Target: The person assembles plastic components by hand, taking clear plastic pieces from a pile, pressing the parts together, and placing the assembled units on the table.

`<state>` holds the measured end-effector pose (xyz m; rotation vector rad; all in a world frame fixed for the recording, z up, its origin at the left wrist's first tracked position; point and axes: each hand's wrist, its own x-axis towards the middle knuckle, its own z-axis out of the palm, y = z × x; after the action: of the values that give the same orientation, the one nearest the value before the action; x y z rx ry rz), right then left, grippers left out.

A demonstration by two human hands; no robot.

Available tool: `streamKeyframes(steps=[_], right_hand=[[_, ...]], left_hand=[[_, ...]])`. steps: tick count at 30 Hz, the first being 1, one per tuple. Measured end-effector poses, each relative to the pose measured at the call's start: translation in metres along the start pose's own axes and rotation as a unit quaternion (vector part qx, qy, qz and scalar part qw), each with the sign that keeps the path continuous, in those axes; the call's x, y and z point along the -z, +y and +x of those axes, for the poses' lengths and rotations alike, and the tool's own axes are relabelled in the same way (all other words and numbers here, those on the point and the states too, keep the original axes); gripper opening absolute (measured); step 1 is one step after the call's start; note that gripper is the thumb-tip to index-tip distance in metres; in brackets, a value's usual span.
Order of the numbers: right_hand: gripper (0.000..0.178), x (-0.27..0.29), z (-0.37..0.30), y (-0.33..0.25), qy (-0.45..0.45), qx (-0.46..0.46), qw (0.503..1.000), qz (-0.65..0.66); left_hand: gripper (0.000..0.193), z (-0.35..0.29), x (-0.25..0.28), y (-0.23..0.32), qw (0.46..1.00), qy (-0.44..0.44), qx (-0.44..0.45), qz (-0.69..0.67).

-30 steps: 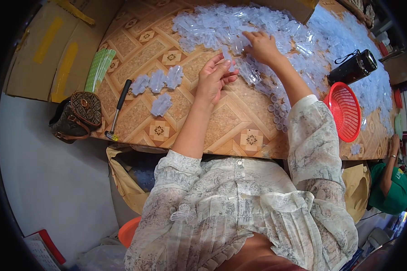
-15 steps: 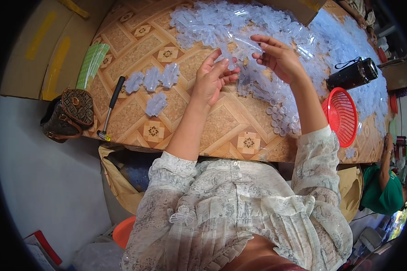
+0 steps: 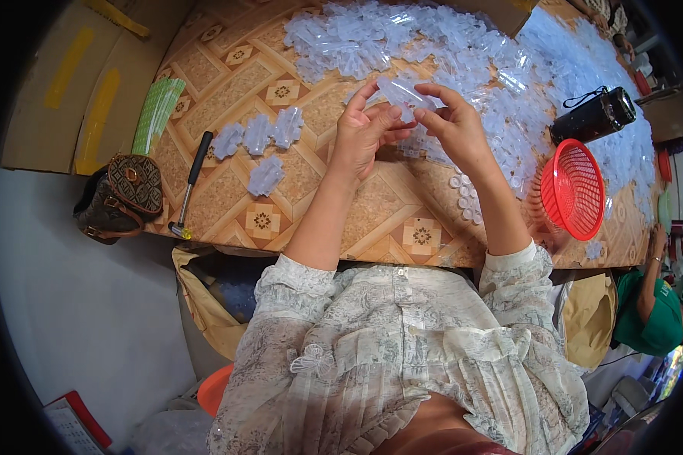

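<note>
My left hand [image 3: 359, 138] and my right hand [image 3: 458, 135] meet above the table at the near edge of a large heap of clear plastic pieces [image 3: 463, 45]. Between them is a clear plastic tube [image 3: 404, 92], pinched at its right end by my right thumb and fingers. The left fingers close round its other side; a second clear piece there is mostly hidden. To the left lie a row of clear plastic clusters [image 3: 256, 134] and one single cluster [image 3: 265, 176]. Several round tube ends [image 3: 467, 201] stand beside my right forearm.
A hammer [image 3: 192, 178] and a brown patterned bag [image 3: 125, 193] lie at the table's left edge, near a green-white card [image 3: 158, 114] and a cardboard box [image 3: 61, 83]. On the right are a red basket [image 3: 573, 189] and a black flask [image 3: 596, 117]. A green-shirted person [image 3: 649, 315] is at far right.
My right hand has come down and left, bringing its tube against the piece in my left hand. The hands are now close together. The red basket looks slightly shifted with the view.
</note>
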<state>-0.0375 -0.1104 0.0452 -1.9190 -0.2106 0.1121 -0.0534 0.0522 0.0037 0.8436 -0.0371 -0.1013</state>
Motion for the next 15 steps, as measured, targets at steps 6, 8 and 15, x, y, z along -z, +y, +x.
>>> streamKeyframes(steps=[6, 8, 15], right_hand=[[0.039, -0.003, -0.006, 0.004, 0.028, 0.008, 0.999, 0.045], [0.043, -0.009, -0.011, 0.001, 0.083, 0.041, 0.981, 0.168], [0.048, -0.027, -0.016, 0.016, 0.07, 0.106, 0.988, 0.09]], left_hand=[[0.064, 0.0, 0.0, 0.001, 0.999, -0.006, -0.036, 0.027], [0.063, -0.001, 0.003, 0.002, 0.998, -0.006, -0.038, 0.05], [0.057, -0.003, -0.006, 0.005, 0.998, -0.023, -0.044, 0.047]])
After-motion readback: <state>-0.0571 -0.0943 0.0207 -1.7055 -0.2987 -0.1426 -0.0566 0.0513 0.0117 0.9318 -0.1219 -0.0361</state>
